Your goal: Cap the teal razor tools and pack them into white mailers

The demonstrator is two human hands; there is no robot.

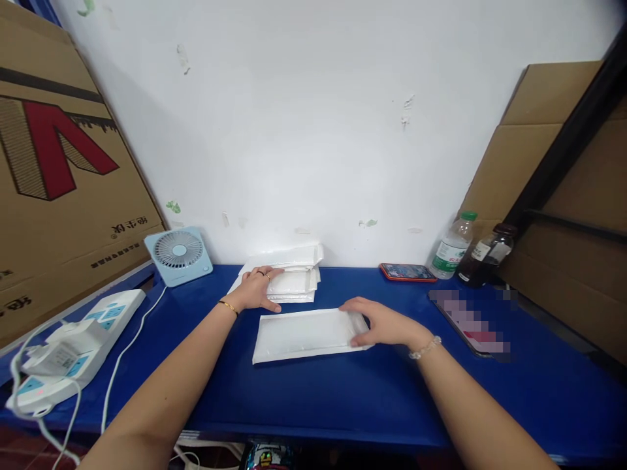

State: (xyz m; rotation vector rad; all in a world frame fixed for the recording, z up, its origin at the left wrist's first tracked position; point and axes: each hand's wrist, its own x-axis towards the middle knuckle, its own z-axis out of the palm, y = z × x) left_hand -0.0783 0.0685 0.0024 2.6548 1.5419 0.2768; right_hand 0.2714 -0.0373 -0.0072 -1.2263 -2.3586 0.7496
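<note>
A white padded envelope (304, 334) lies flat on the blue table in front of me. My right hand (377, 323) grips its right end, thumb at the near edge and fingers at the far edge. Further back, by the wall, is a loose stack of similar white padded envelopes (294, 285). My left hand (255, 289) rests over the left part of that stack with its fingers spread. Under this hand, part of the stack is hidden.
A light blue fan (179, 254) and a white power strip (83, 352) with plugs and cables are at left. To the right are a red-edged phone (407, 272), a green-capped bottle (453, 248), a dark bottle (487, 256) and a blurred-out phone-like object (467, 326). Cardboard boxes flank the table.
</note>
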